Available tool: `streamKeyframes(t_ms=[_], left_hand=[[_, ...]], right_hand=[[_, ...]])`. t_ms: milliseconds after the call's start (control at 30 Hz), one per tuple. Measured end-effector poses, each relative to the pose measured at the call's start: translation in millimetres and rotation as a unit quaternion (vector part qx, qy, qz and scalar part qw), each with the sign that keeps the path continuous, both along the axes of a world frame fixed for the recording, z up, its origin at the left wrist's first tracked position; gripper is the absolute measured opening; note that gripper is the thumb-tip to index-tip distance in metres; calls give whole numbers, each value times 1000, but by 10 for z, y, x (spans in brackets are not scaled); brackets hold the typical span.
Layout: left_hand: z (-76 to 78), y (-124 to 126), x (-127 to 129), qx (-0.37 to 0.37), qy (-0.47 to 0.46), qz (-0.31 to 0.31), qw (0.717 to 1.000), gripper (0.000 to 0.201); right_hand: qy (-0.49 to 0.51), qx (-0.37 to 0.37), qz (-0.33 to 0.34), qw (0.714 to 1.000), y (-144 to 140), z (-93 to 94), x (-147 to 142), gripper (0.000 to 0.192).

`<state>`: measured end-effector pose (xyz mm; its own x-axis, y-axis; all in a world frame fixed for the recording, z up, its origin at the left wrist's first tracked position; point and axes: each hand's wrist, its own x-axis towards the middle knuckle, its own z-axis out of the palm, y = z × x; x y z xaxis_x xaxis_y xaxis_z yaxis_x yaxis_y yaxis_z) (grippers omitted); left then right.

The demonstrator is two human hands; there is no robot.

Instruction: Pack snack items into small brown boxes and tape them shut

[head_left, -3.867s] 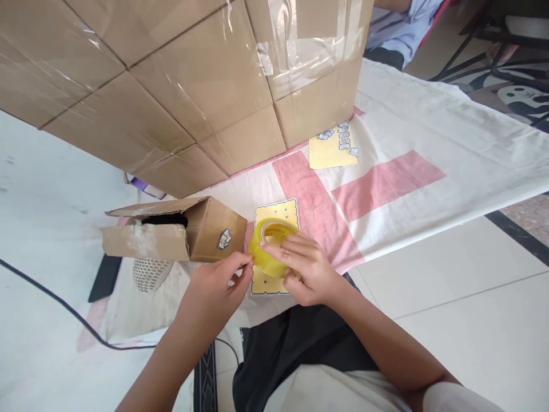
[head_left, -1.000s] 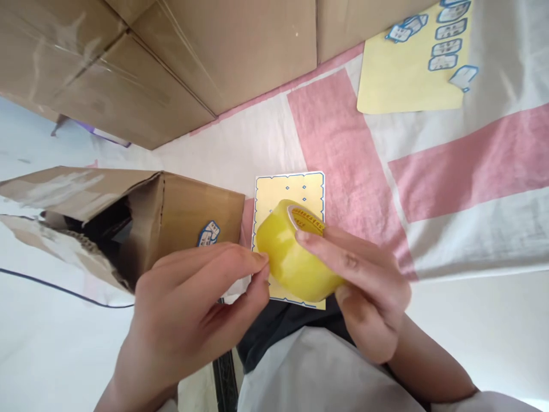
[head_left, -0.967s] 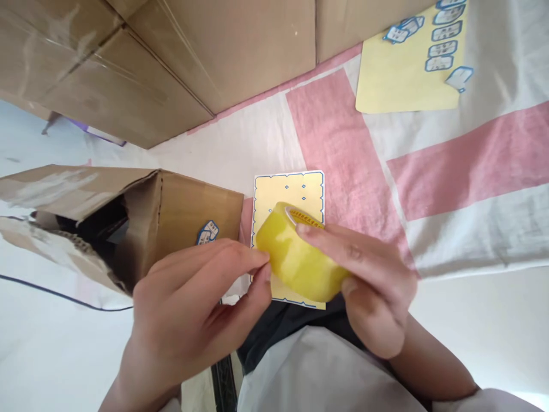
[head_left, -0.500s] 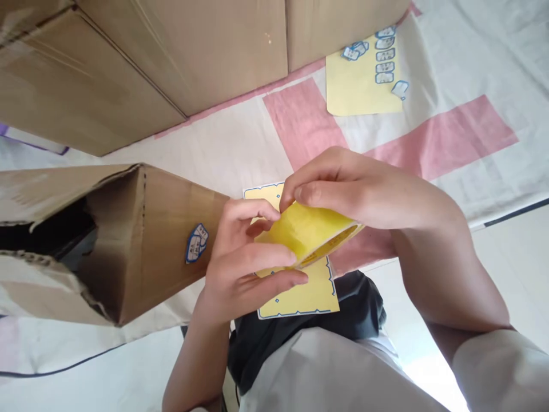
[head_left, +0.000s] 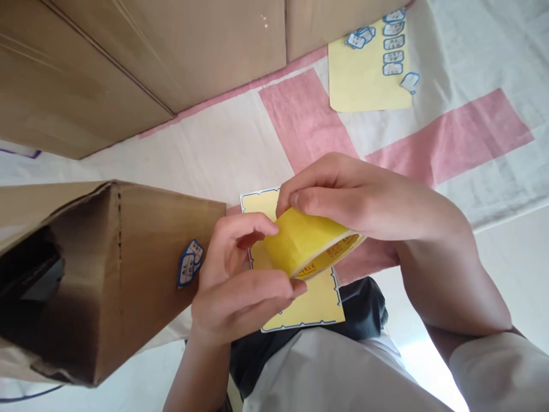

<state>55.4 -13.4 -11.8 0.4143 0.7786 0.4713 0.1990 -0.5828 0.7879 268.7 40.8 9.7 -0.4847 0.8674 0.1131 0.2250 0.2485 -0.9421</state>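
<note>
A roll of yellow packing tape (head_left: 311, 237) is tilted between my two hands, its printed inner core facing down and right. My right hand (head_left: 332, 191) grips its upper edge, thumb and fingers closed over it. From the left, my left hand (head_left: 240, 274) curls round the near end, fingertips on the tape surface and rim. Below the roll lies a yellow sheet with a blue ornamental border (head_left: 306, 312), partly hidden by both hands and reaching over my lap.
An open cardboard box (head_left: 150, 274) with small blue-edged paper labels (head_left: 191, 263) on its side stands at left. Large cartons (head_left: 223, 57) line the back. Another yellow sheet (head_left: 369, 86) bears several blue-edged labels (head_left: 393, 57). A pink-and-white cloth (head_left: 210, 151) covers the table.
The left hand has shifted slightly down and left, and the roll has turned so more of its printed core shows. The view has moved a little; the open box appears larger and lower.
</note>
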Motion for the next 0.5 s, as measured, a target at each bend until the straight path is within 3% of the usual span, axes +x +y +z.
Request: streamKeyframes(t_ms=[100, 233, 500], left_hand=[[-28, -4, -14, -15, -11, -6, 1000, 12], [-67, 20, -41, 4, -14, -21, 1000, 9], [-71, 57, -29, 32, -36, -46, 998, 23]], right_hand=[[13, -84, 55, 995, 7, 65, -11, 50], [-19, -213, 99, 972, 0, 173, -16, 37], [-43, -284, 118, 950, 12, 238, -16, 32]])
